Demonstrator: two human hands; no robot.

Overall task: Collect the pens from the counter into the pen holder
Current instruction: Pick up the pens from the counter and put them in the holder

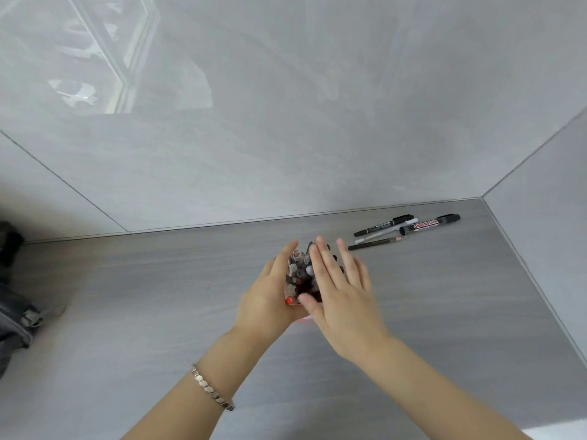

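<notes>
A dark pen holder (301,282) packed with several pens stands on the grey counter (158,296), near the middle. My left hand (266,296) cups its left side and grips it. My right hand (341,290) lies flat against its right side and top, fingers straight and spread, thumb on the front of the holder. At the back right of the counter lie several loose pens: a whiteboard marker (428,224), a thin black marker (382,225), a white pen (386,231) and a dark pencil (376,243). Most of the holder is hidden by my hands.
Grey tiled walls close the counter at the back (286,138) and on the right (546,217). A dark grey bag (14,312) with a strap sits at the left edge. A metal bracelet (211,389) is on my left wrist.
</notes>
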